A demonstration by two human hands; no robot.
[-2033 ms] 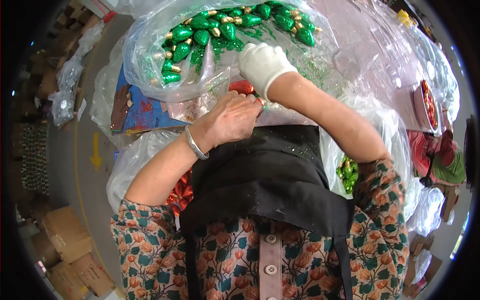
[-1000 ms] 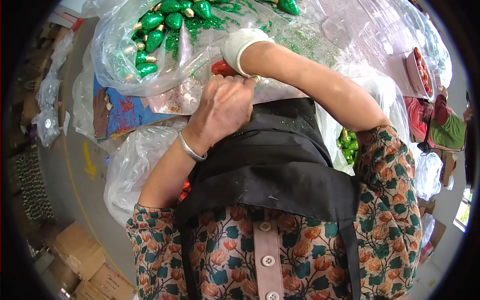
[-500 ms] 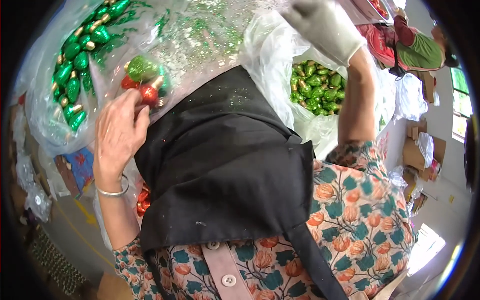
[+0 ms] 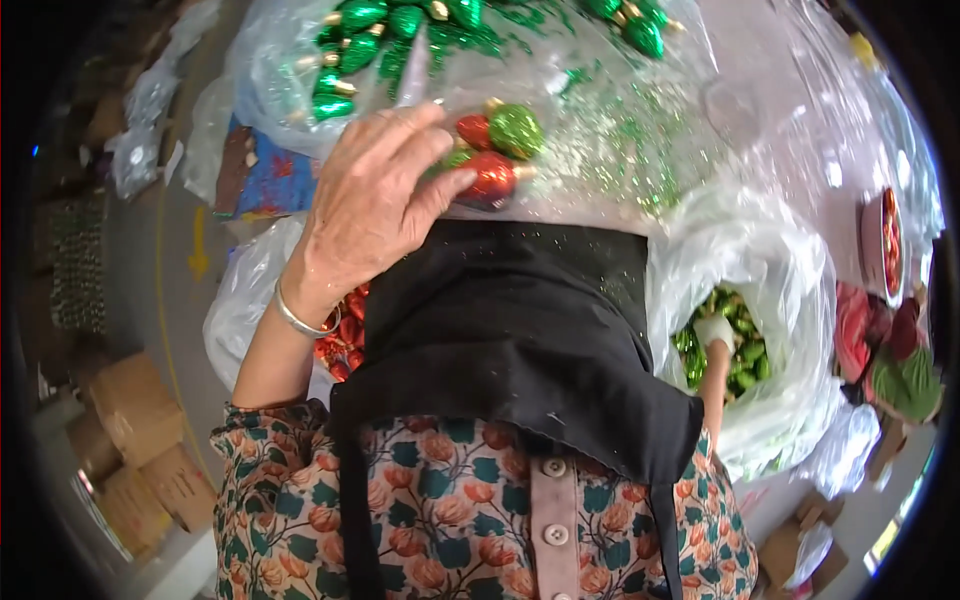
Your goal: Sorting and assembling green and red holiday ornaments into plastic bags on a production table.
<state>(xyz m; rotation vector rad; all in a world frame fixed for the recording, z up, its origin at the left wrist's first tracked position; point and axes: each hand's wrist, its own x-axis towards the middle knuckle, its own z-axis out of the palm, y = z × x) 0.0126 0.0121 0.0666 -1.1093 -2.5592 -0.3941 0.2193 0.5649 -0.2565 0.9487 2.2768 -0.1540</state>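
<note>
"What could go wrong?"
"The red-and-green bulb cluster (image 4: pixel 493 173) lies near the edge of the counter (image 4: pixel 610 190); the left hand (image 4: pixel 372 190), half-curled, thumb against it, could nudge it off. Whether it grips, one cannot tell."
"Containers?"
"Right bag (image 4: pixel 795 250): green bulbs (image 4: pixel 748 355), the gloved right hand (image 4: pixel 714 330) among them, its grip hidden. Left bag (image 4: pixel 245 290): red bulbs (image 4: pixel 345 338)."

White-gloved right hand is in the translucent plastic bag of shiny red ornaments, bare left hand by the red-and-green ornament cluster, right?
Not quite: the head view shows shiny green ornaments, not red, in the translucent plastic bag with the white-gloved right hand. The bare left hand is by the red-and-green ornament cluster.
</note>
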